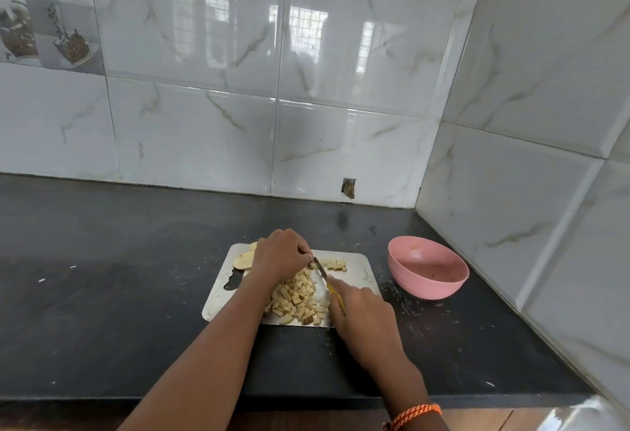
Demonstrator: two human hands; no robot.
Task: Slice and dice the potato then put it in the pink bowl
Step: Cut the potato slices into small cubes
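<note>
A steel cutting board lies on the black counter. A heap of diced potato covers its middle, with a short row of cut pieces further back. Uncut potato slices lie at the board's far left. My left hand is curled over potato pieces by the blade, and the pieces under it are hidden. My right hand grips a small knife with a yellow handle, its blade pointing away from me beside my left fingers. The pink bowl stands right of the board.
The black counter runs left and toward me, flecked with small scraps. White tiled walls close the back and the right side, meeting in a corner behind the bowl. A small hole shows at the wall's base.
</note>
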